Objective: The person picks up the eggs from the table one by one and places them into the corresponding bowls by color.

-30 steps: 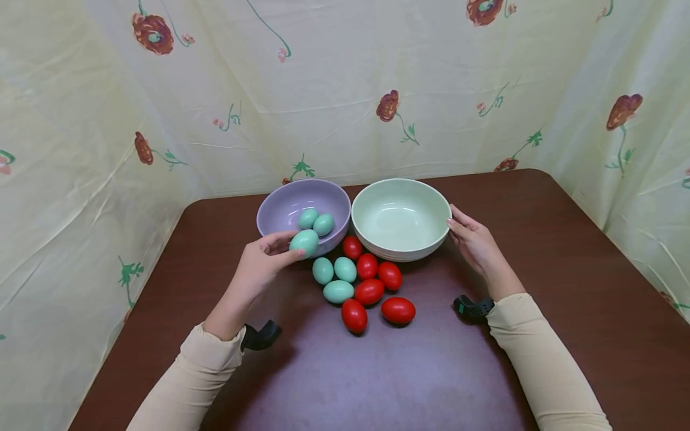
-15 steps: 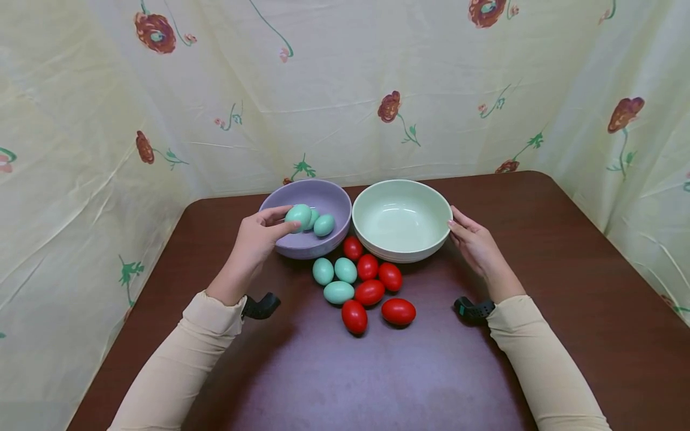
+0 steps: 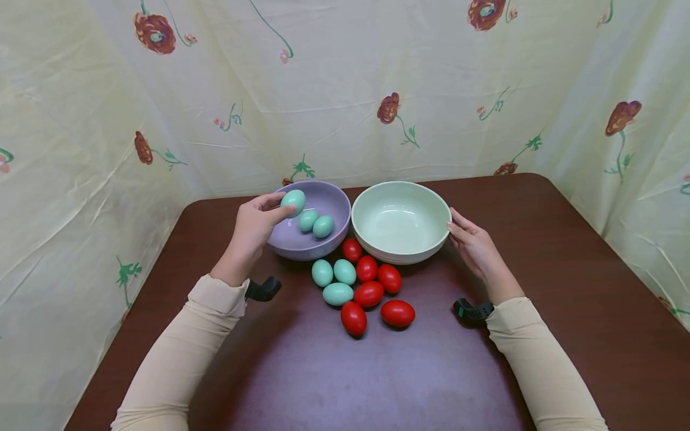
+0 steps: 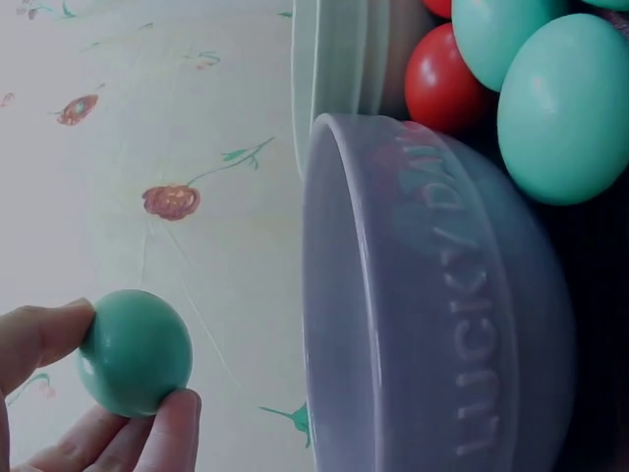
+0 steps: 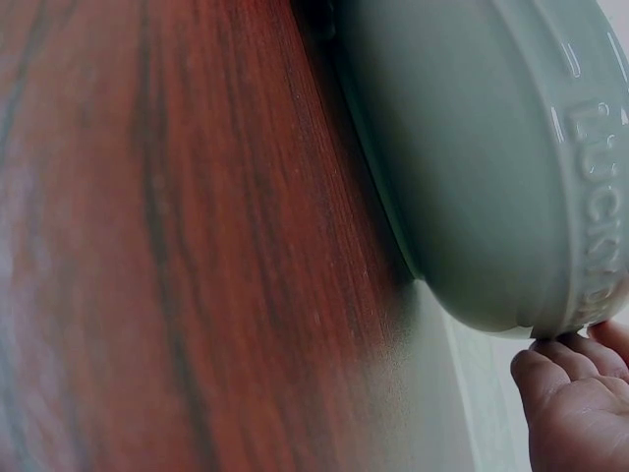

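Note:
My left hand (image 3: 257,224) pinches a mint-green egg (image 3: 293,203) between thumb and fingertips, over the left part of a purple bowl (image 3: 280,242). In the left wrist view the held egg (image 4: 136,352) is apart from the bowl's wall (image 4: 442,315). Two more green eggs (image 3: 323,227) lie inside the purple bowl. At the right, my right hand (image 3: 477,248) holds a pale green bowl (image 3: 401,254) at its right rim, thumb at the edge. Its fingers (image 5: 565,364) touch the outer wall in the right wrist view; the rim there is out of frame.
In front of the bowls lie three green eggs (image 3: 338,294) and several red eggs (image 3: 398,313), close together on the dark brown table (image 3: 345,383). The two bowls stand side by side near the back edge. A flowered curtain (image 3: 323,78) hangs behind and on both sides.
My left hand has carried the green egg up and away from the front of the purple bowl to above its left part. The right hand stays at the pale green bowl.

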A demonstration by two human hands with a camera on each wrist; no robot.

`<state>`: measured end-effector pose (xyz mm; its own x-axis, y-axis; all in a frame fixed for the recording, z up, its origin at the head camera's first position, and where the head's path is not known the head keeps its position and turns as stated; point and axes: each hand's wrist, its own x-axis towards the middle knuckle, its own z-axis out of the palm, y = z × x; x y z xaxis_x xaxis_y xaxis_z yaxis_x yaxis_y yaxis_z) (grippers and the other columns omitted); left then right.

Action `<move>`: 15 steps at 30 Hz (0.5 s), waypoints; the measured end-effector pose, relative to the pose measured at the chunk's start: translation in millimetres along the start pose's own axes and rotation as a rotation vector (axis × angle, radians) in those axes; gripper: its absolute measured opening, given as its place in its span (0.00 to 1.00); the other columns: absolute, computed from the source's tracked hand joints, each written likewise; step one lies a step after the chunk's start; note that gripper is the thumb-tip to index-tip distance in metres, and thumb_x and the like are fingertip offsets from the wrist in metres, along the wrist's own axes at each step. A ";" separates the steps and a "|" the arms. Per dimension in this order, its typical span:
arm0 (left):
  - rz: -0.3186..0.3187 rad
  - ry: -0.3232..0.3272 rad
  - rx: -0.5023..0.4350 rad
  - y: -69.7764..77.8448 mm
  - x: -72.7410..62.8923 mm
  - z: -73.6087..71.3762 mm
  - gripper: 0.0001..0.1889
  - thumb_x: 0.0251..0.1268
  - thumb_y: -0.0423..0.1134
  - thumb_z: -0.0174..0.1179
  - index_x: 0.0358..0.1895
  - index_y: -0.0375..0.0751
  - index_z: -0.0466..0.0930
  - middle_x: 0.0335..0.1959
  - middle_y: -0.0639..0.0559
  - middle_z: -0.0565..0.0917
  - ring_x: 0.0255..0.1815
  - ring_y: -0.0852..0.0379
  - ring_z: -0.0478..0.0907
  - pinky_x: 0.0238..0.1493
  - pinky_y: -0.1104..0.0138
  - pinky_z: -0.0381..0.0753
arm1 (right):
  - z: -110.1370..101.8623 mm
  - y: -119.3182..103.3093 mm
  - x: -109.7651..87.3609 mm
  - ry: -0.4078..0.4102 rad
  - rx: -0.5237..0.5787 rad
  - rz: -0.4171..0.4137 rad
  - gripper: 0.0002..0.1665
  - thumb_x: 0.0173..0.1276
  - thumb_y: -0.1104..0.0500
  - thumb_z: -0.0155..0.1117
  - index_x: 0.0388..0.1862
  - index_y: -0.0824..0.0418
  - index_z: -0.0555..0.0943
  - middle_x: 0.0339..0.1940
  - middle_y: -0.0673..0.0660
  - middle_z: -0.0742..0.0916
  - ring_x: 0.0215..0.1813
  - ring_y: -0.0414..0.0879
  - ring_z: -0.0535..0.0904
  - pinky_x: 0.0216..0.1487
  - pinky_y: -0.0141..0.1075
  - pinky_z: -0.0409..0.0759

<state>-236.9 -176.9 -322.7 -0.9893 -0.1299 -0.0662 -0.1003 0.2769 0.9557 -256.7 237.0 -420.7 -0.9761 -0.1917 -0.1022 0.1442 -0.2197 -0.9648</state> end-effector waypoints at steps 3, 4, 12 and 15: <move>-0.001 0.014 0.005 0.9 4.3 1.6 0.29 0.63 0.46 0.67 0.66 0.42 0.76 0.64 0.46 0.78 0.66 0.54 0.70 0.65 0.63 0.71 | -0.3 0.4 0.1 -0.001 0.000 -0.002 0.40 0.79 0.57 0.51 0.81 0.61 0.45 0.84 0.52 0.47 0.83 0.45 0.43 0.80 0.39 0.44; 0.000 0.020 0.002 0.9 6.2 2.2 0.28 0.63 0.46 0.67 0.66 0.42 0.76 0.64 0.46 0.78 0.66 0.54 0.71 0.65 0.63 0.72 | -0.3 0.4 0.2 -0.001 0.000 -0.003 0.40 0.79 0.57 0.51 0.81 0.61 0.45 0.84 0.52 0.47 0.83 0.45 0.43 0.80 0.39 0.44; -0.016 0.068 -0.026 -4.8 24.5 5.2 0.25 0.63 0.43 0.67 0.63 0.41 0.79 0.60 0.46 0.81 0.58 0.57 0.75 0.57 0.68 0.76 | 0.0 0.3 -0.2 -0.004 -0.002 -0.004 0.40 0.79 0.57 0.51 0.81 0.61 0.44 0.83 0.53 0.47 0.83 0.45 0.43 0.80 0.39 0.44; -0.023 0.079 -0.038 -8.2 30.8 6.8 0.25 0.63 0.42 0.67 0.63 0.40 0.79 0.60 0.45 0.81 0.55 0.58 0.77 0.59 0.66 0.78 | -0.2 0.0 -0.9 -0.007 0.000 -0.007 0.41 0.79 0.57 0.51 0.81 0.62 0.44 0.83 0.53 0.46 0.83 0.45 0.42 0.80 0.39 0.44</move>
<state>-267.3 -176.7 -334.5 -0.9751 -0.2112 -0.0672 -0.1177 0.2365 0.9645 -255.9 237.3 -420.6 -0.9759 -0.1969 -0.0942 0.1378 -0.2208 -0.9655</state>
